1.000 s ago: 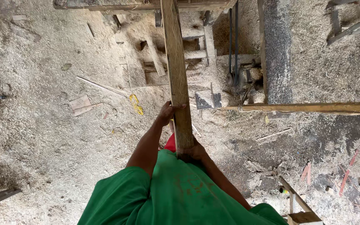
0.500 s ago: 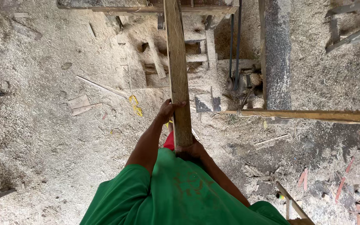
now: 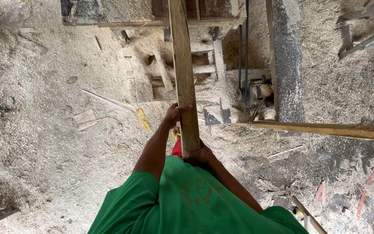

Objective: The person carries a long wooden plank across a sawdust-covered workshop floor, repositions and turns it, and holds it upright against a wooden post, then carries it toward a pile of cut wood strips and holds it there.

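A long wooden plank (image 3: 182,65) runs from my body away toward the workbench (image 3: 109,13) at the top. My left hand (image 3: 175,113) grips the plank's left edge partway along, fingers wrapped over the top. My right hand (image 3: 198,154) holds the near end of the plank, close to my green shirt (image 3: 187,199). The plank's far end passes over the bench edge and out of view.
Sawdust covers the floor. A drive belt and pulley (image 3: 242,86) sit right of the plank beside a dark vertical beam (image 3: 286,65). A long wooden strip (image 3: 325,129) lies across the right. Offcuts (image 3: 87,119) and yellow scraps (image 3: 143,119) lie at left.
The view has shifted slightly. Both hands keep the same grip on the plank; its position relative to the bench looks almost unchanged.
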Available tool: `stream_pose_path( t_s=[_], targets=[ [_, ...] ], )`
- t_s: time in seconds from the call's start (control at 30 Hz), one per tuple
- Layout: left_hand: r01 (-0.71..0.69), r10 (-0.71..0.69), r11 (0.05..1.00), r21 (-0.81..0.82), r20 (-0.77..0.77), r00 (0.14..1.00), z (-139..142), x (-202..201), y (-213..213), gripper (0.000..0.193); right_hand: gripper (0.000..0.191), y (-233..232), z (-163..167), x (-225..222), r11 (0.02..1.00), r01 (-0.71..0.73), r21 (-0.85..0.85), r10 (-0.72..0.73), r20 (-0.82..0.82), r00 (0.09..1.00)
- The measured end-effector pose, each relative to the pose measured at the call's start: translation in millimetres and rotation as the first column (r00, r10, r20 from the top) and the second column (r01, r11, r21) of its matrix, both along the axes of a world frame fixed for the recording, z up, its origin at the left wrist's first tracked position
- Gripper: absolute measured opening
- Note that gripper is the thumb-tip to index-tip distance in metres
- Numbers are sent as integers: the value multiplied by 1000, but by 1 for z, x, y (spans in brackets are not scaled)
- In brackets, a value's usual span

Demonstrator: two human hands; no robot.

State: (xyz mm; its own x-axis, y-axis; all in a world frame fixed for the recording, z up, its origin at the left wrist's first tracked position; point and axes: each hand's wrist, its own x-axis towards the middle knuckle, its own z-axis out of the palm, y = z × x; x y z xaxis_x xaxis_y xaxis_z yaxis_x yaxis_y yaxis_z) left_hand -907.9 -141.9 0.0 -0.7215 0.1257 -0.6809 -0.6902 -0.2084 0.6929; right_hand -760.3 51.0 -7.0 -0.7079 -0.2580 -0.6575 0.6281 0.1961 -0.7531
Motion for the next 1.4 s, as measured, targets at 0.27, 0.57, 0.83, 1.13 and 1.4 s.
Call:
stream_pose_path(
  t_s=[0.27,0.57,0.83,1.13,1.4],
  targets=[
    [-26,26,998,65,-2,1000,1,-17,-2,104,120,-1,3,-20,999,-46,-24,46,-20,999],
    [-14,15,999,40,-13,1000,-8,-29,-6,105,132,-3,-5,-36,985,-138,107,141,-26,990],
    [-37,37,997,74,-2,999,-14,-37,-5,108,133,1,-9,-42,984,-155,89,158,-27,987],
    [-30,30,999,28,18,999,-14,-45,-6,117,119,-6,-1,-43,998,-7,-68,9,29,1000],
    [10,-9,999,-33,23,1000,-12,-54,-7,118,119,-2,-5,-55,997,-74,39,72,42,997]
  ],
)
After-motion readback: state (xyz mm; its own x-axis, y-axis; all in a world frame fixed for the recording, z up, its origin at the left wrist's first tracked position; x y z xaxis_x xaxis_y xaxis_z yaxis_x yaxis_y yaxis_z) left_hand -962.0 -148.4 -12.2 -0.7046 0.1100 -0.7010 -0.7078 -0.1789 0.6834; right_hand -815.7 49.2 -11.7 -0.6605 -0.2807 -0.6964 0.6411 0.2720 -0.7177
